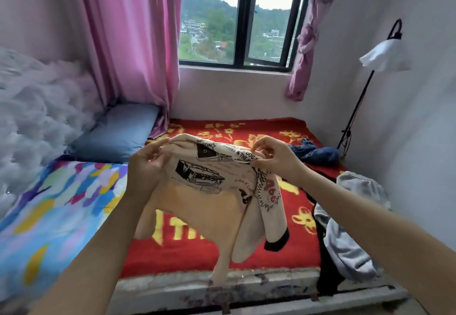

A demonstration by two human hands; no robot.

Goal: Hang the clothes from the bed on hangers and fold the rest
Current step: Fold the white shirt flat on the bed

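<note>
- Head view, bedroom: I see a cream printed shirt (209, 191) held in the air between both hands, above the red blanket (222, 255) that covers the bed (222, 287).
- I read the left hand (148, 164) as clamped on the shirt. Its fingers curl over the upper edge at the shirt's left end and pinch the cloth.
- I read the right hand (276, 159) as clamped on the shirt too. Thumb and fingertips pinch a gathered fold at the upper right end.
- The shirt's top edge runs bunched from one hand to the other. Black drawings and lettering face the camera.
- Below the right hand a sleeve with red print and a black cuff hangs down.
- The shirt's body drapes below both hands toward the near edge of the bed. I cannot tell whether its lowest part touches the blanket.
- A blue garment (318, 153) lies crumpled on the blanket beyond the right hand, near the far right corner of the bed.
- A pale grey garment (352, 216) is heaped at the bed's right edge, just beside the right forearm, with black cloth (322, 240) under it.
- To the left of the blanket lie a blue pillow (116, 136) and a multicoloured sheet (49, 203).
- Behind the bed are a window (237, 18) and a pink curtain (130, 43). A floor lamp (385, 52) stands in the right corner.
</note>
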